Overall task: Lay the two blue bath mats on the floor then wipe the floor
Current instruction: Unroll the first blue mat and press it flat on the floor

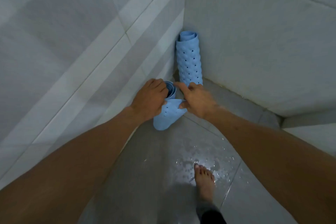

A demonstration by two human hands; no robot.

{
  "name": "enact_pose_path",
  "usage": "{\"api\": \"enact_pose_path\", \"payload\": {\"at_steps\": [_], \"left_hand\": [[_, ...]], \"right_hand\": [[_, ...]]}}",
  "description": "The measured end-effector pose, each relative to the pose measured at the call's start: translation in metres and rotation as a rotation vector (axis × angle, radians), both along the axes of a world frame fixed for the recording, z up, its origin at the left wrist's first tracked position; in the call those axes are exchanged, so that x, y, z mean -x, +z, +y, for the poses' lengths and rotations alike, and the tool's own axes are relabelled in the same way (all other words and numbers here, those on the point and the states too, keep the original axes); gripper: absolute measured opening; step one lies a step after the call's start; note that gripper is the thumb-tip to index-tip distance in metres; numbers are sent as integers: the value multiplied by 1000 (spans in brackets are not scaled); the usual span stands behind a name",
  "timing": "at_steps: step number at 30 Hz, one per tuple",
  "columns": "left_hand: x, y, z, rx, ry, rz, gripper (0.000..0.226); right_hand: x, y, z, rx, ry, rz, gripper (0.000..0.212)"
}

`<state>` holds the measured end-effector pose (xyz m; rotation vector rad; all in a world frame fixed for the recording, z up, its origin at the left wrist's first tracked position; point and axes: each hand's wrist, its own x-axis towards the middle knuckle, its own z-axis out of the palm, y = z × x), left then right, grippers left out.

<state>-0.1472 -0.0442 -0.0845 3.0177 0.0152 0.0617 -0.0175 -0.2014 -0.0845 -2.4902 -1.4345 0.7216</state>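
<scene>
near rolled mat (166,114): left hand (148,100) grips roll, right hand (197,100) pinches loose edge (to unroll) | second mat (190,60): propped in corner, untouched | floor (163,160): wet

The grey tiled floor (154,178), wet with scattered water drops near a bare foot (204,180) planted on it, carries two rolled blue bath mats, one (190,60) upright in the wall corner and the other (166,114) just beside it.
</scene>
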Motion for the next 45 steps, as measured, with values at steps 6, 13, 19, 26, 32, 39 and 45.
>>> {"api": "enact_pose_path", "payload": {"at_steps": [6, 13, 19, 26, 32, 39, 45], "left_hand": [[66, 33, -51, 235, 156, 76, 23], [93, 23, -116, 402, 189, 127, 28], [89, 24, -194, 475, 233, 210, 33], [72, 40, -282, 451, 309, 141, 21], [79, 43, -345, 329, 449, 286, 30], [178, -16, -389, 601, 660, 372, 39], [207, -51, -378, 521, 796, 328, 29]], "right_hand": [[67, 44, -44, 62, -66, -16, 31], [80, 96, -133, 85, -243, -15, 25], [83, 130, -224, 84, -242, -47, 23], [79, 190, -330, 22, -280, -152, 21], [64, 250, -412, -48, -314, -158, 19], [39, 277, -503, -179, -610, -90, 22], [52, 192, -554, 45, -687, -86, 27]]}}
